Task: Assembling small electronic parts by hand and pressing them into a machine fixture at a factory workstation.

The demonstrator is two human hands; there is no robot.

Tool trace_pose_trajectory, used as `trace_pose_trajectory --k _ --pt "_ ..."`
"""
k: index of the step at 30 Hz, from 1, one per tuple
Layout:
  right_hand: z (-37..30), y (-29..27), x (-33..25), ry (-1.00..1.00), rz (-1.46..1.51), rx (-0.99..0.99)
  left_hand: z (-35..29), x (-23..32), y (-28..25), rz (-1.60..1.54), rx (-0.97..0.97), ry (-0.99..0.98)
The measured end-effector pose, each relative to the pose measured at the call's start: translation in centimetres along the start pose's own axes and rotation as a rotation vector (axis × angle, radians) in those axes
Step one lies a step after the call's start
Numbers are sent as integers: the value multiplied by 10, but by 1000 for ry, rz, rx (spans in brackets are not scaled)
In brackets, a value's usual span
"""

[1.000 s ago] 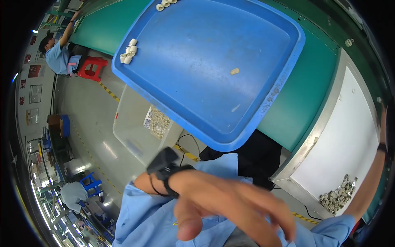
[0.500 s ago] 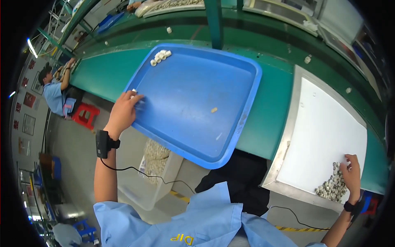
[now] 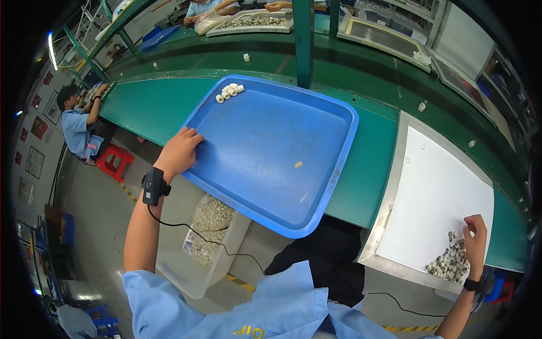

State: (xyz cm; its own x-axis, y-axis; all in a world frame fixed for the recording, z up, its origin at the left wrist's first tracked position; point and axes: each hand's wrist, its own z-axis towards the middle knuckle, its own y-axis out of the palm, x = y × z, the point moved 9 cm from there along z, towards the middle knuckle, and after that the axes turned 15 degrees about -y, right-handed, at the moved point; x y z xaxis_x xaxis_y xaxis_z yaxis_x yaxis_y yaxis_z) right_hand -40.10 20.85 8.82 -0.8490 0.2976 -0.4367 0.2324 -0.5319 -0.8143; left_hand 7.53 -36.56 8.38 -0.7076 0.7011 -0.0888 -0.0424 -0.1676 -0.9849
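Note:
My left hand (image 3: 179, 151) reaches over the left rim of the blue tray (image 3: 324, 200). Its fingers are curled inward and hide whatever they hold. At the tray's far left corner sits a small cluster of white cylindrical pieces (image 3: 230, 92). A single tan piece (image 3: 298, 164) lies right of the tray's middle. To the right, my right hand (image 3: 476, 240) hovers at a heap of small grey-white parts (image 3: 450, 264) on a white, metal-framed board (image 3: 435, 192). Thumb and fingers there are drawn together; anything between them is too small to make out.
A green bench (image 3: 370, 164) runs beneath tray and board, with a green post (image 3: 304, 45) behind the tray. Below stands a clear bin (image 3: 230, 254) with bagged parts (image 3: 212, 220). A co-worker (image 3: 79, 121) sits at far left; others work across the bench.
The whole view has shifted slightly. A white piece seen at my left fingers is now out of sight, and those fingers are more curled. My right hand stays by the heap, its fingers closer together.

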Motion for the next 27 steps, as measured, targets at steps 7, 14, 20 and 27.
trace_pose_trajectory --k 7,14,20,27 --pt "11 10 -2 50 4 23 4 -9 3 15 -12 -40" --pt "2 15 22 175 83 -9 2 -10 1 55 -37 -31" --pt "-25 14 12 289 399 100 16 66 -36 -312 62 120" --pt "22 26 -84 116 767 114 -63 200 -42 -1507 -316 112"
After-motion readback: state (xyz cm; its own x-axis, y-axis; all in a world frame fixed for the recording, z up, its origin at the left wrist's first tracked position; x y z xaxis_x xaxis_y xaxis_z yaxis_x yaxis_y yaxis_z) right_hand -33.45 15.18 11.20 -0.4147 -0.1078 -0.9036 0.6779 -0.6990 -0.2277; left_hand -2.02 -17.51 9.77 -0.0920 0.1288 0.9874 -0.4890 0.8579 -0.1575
